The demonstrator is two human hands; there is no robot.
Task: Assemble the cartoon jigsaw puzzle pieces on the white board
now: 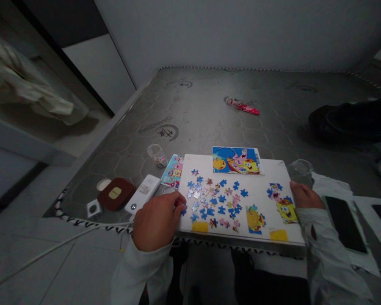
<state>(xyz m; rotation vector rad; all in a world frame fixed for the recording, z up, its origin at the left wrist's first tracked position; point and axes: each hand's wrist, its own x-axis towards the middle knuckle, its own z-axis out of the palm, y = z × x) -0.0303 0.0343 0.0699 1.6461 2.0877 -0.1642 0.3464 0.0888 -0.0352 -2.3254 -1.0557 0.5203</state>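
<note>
My left hand (158,218) is closed in a pinch at the left edge of a white board (197,163), with a blue puzzle piece (184,209) showing at its fingertips. At the board's right edge, my right hand (306,195) grips the rim. Loose puzzle pieces (222,198) in blue and pink lie scattered over the board's left and middle. A joined burger section (254,220) sits near the front edge. Two more joined sections, a pink figure (275,192) and a yellow face (286,210), lie close to my right hand. The picture card (236,160) rests along the far edge.
Left of the board are a pink card (174,171), a clear cup (158,156) holding pieces, a white power strip (143,192) and a brown box (116,193). A phone (345,222) and a clear container (301,168) lie right. A red wrapper (242,105) lies farther back.
</note>
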